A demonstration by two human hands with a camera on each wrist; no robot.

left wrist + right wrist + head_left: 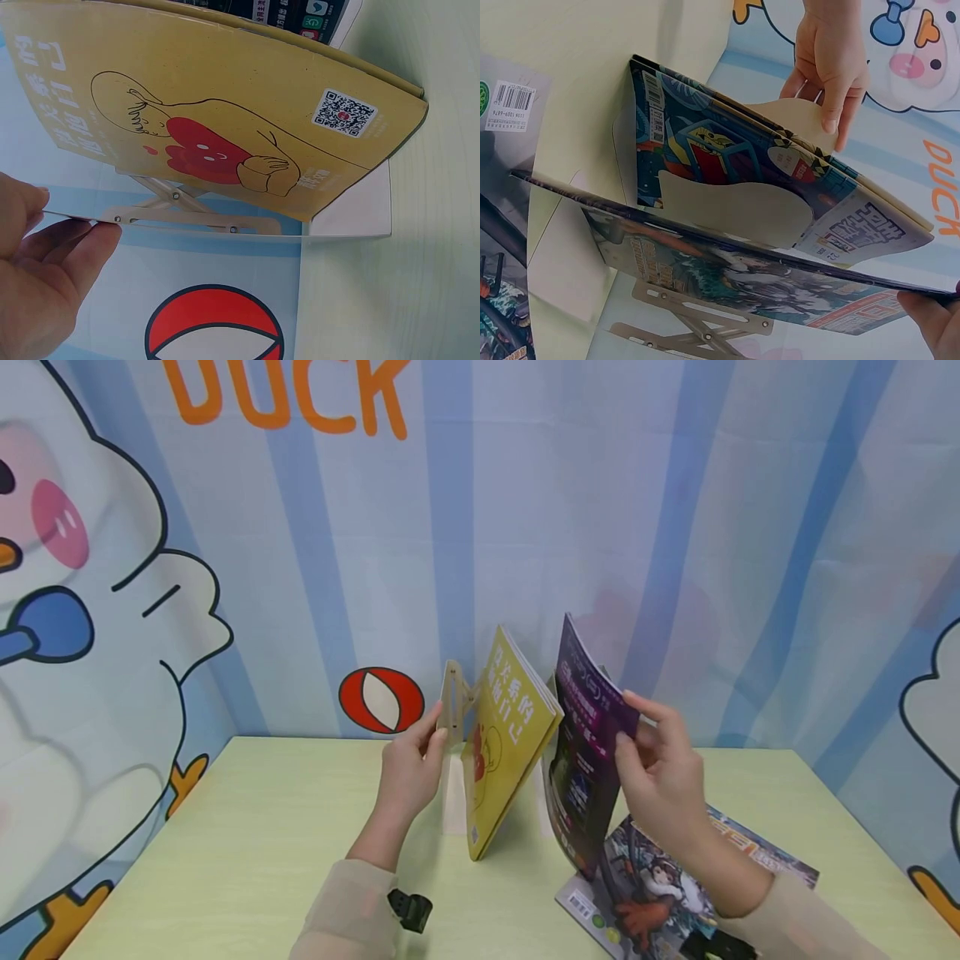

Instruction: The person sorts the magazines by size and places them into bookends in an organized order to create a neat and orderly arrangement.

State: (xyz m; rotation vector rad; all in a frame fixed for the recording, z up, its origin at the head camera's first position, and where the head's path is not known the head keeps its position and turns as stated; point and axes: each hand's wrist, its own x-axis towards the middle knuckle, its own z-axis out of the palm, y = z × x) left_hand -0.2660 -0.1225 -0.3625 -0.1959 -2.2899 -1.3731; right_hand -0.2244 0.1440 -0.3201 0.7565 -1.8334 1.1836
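My left hand point(408, 768) pinches the upright end plate of a cream folding book rack point(453, 697). Metal crossbars point(175, 196) join the rack's parts. A yellow book point(510, 743) leans in the rack, beside the left hand. In the right wrist view, a blue-covered magazine point(712, 150) stands against it, partly behind a cream divider point(735, 206). My right hand point(660, 768) pinches the outer edge of a dark purple magazine point(588, 735) between thumb and fingers. That magazine stands tilted, to the right of the divider.
Another magazine point(660, 893) lies flat on the pale table point(300, 835) at front right, partly under the right forearm. A striped blue backdrop point(510, 527) with duck drawings hangs behind the table. Each wrist carries a small black device point(410, 910).
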